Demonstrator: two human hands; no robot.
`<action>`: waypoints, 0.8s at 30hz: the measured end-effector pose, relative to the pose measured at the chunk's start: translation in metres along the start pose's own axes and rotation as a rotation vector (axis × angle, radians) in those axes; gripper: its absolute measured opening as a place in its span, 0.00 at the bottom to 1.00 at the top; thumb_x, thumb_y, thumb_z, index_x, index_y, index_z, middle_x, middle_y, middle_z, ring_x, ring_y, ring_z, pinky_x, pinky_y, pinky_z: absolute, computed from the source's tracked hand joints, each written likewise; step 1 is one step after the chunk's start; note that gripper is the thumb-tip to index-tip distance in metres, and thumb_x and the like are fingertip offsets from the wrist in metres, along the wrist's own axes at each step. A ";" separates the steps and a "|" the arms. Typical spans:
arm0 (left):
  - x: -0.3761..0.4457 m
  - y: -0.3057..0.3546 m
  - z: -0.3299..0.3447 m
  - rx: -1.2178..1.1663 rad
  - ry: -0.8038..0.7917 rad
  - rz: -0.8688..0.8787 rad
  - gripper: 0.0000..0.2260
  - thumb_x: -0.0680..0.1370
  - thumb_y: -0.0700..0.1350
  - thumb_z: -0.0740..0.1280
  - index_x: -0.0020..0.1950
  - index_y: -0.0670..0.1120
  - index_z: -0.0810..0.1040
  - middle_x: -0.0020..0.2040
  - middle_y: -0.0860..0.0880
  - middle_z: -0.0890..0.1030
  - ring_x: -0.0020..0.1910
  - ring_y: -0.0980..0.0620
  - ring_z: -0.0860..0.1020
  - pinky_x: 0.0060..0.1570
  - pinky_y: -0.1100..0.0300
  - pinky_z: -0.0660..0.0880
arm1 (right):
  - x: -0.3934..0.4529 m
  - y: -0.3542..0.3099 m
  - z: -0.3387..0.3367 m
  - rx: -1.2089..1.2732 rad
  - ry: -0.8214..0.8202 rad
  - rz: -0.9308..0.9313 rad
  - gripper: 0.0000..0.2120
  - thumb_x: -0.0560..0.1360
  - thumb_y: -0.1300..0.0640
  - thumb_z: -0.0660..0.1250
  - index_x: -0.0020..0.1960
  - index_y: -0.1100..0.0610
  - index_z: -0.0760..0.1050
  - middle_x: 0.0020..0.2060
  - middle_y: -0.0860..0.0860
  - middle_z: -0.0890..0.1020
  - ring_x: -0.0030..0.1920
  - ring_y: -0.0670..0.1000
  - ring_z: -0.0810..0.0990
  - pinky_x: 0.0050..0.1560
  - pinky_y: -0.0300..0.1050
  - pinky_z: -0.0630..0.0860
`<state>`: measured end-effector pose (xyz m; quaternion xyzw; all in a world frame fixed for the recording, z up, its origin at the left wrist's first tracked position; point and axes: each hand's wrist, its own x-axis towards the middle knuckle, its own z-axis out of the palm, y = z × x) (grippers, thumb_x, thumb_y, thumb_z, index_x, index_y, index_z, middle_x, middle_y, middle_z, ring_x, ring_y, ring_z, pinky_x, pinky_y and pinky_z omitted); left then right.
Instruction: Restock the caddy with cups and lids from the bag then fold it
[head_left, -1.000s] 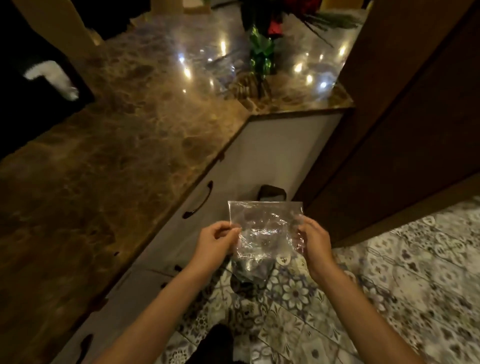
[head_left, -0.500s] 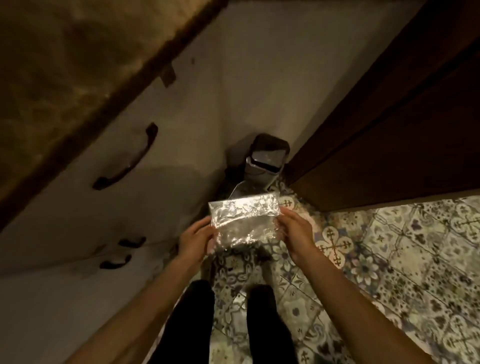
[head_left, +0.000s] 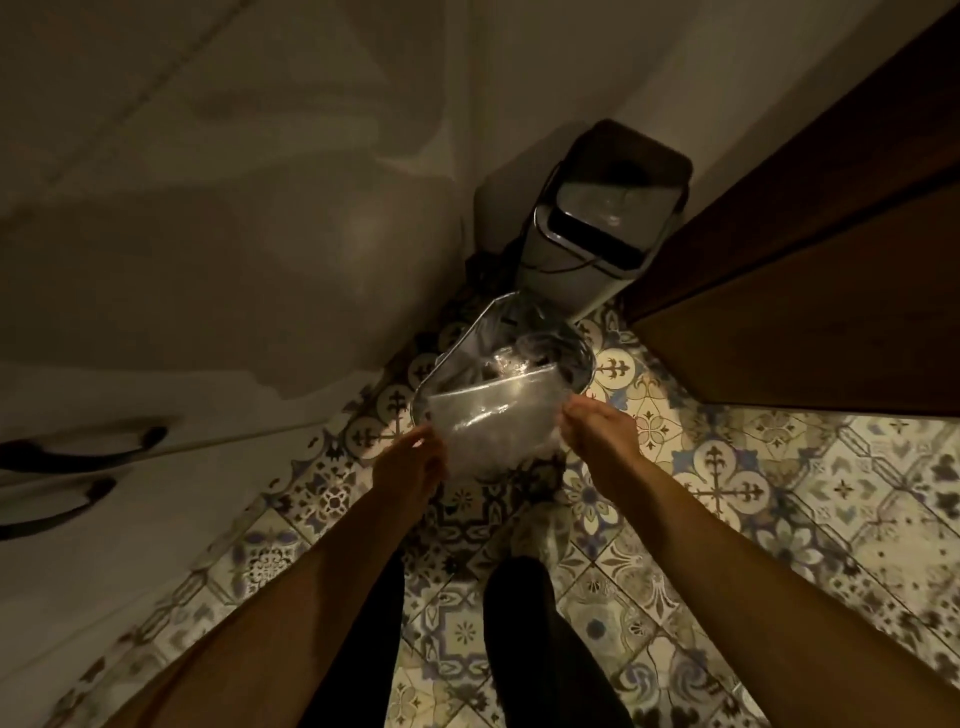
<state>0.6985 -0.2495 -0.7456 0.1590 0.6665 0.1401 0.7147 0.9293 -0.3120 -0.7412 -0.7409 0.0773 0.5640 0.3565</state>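
Both hands pinch a clear plastic bag (head_left: 493, 431) by its sides, left hand (head_left: 410, 467) and right hand (head_left: 597, 431) clamped on it, above patterned floor tiles (head_left: 727, 493) just before the pedal bin (head_left: 597, 234).

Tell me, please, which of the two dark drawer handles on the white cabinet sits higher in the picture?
The upper handle, the longer-looking one whose right end reaches further toward the tiled floor; the lower handle lies just beneath it.
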 end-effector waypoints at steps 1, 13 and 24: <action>0.004 -0.003 0.002 -0.066 0.011 -0.047 0.08 0.83 0.36 0.61 0.47 0.44 0.78 0.41 0.46 0.78 0.36 0.51 0.79 0.34 0.61 0.77 | 0.004 0.001 0.000 0.019 0.000 0.024 0.11 0.81 0.63 0.67 0.62 0.62 0.80 0.47 0.53 0.86 0.38 0.46 0.82 0.36 0.38 0.80; -0.001 -0.009 -0.016 -0.570 -0.151 -0.230 0.28 0.75 0.70 0.60 0.66 0.55 0.82 0.64 0.49 0.82 0.65 0.46 0.78 0.57 0.46 0.74 | 0.000 0.002 -0.013 0.322 -0.147 0.173 0.28 0.83 0.35 0.54 0.78 0.49 0.68 0.70 0.50 0.78 0.71 0.52 0.75 0.76 0.68 0.61; -0.135 0.038 0.001 -0.436 -0.108 -0.161 0.29 0.77 0.68 0.57 0.73 0.55 0.76 0.75 0.50 0.74 0.75 0.44 0.68 0.77 0.38 0.56 | -0.121 -0.036 -0.031 0.261 -0.211 0.076 0.32 0.81 0.30 0.54 0.76 0.48 0.71 0.75 0.52 0.74 0.74 0.54 0.72 0.71 0.70 0.69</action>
